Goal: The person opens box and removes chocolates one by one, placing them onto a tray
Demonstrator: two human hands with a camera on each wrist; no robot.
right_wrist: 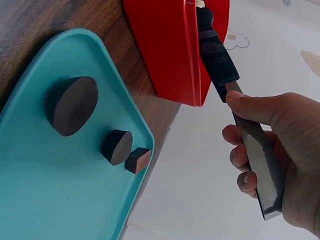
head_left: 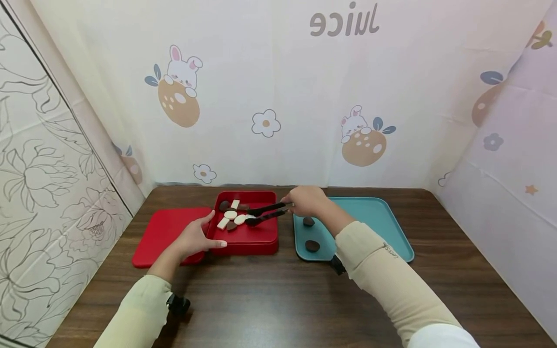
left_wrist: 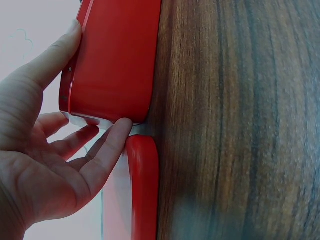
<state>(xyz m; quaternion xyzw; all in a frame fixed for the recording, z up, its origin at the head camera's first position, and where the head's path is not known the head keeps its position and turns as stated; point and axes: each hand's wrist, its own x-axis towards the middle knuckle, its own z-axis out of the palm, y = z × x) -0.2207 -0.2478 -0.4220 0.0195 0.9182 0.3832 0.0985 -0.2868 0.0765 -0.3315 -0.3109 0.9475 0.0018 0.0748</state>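
My right hand holds a pair of tongs with steel handles and black tips. The tips reach into the red box, right at a white piece at the near end of the group. Inside the box lie several white pieces and dark brown pieces that look like chocolates, some round or oval, some bar-shaped. My left hand grips the box's near left corner, thumb along the front rim and fingers against the left side.
To the right is a teal tray with dark brown chocolates on it, partly hidden by my right arm. A flat red lid lies left of the box, partly under my left hand. A patterned curtain hangs behind the wooden table.
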